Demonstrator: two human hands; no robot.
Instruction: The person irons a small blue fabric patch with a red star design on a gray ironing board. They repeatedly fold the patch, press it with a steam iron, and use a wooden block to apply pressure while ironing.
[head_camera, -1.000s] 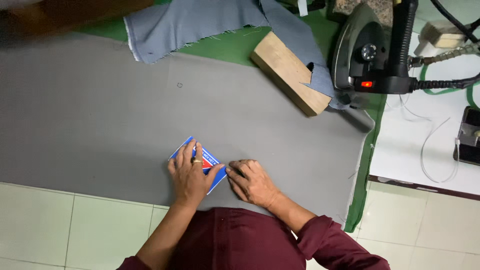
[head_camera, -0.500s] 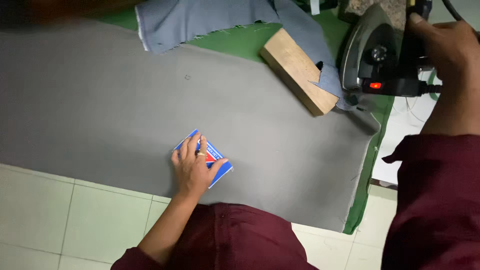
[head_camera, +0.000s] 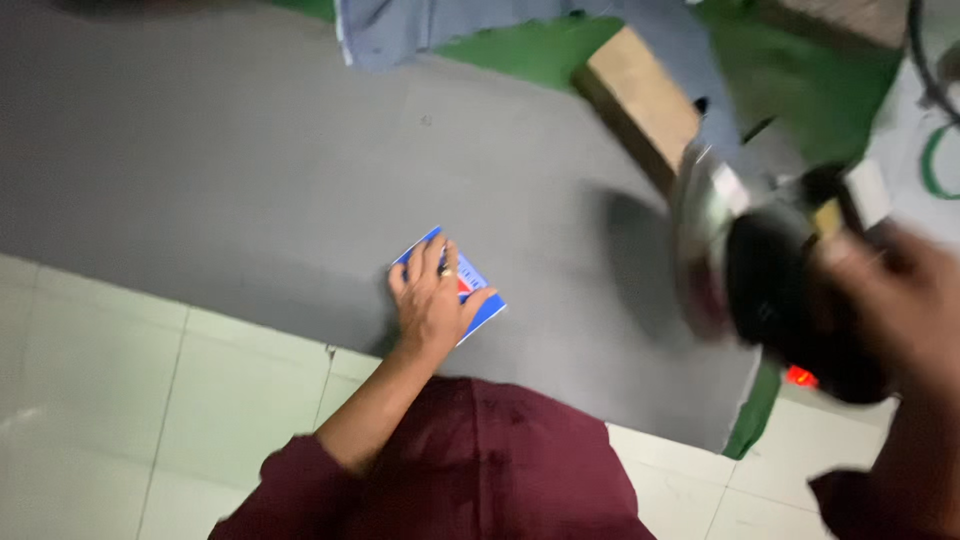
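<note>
My left hand (head_camera: 432, 305) lies flat, fingers spread, on the small blue patch (head_camera: 478, 298) with its red and white mark, pinning it to the grey pressing cloth (head_camera: 200, 190) near the edge closest to me. The patch looks thin, limp and light, so I judge it would slide or curl if I let go; pressing down on its middle holds it better than pinching a corner. My right hand (head_camera: 900, 300) is wrapped around the handle of the iron (head_camera: 760, 270), which hangs blurred in the air to the right, its shiny soleplate tilted toward the cloth. I judge the iron heavy, rigid and hot, safe to take only by the handle. A wooden block (head_camera: 640, 100) lies beyond it, beside grey fabric (head_camera: 440, 25)
</note>
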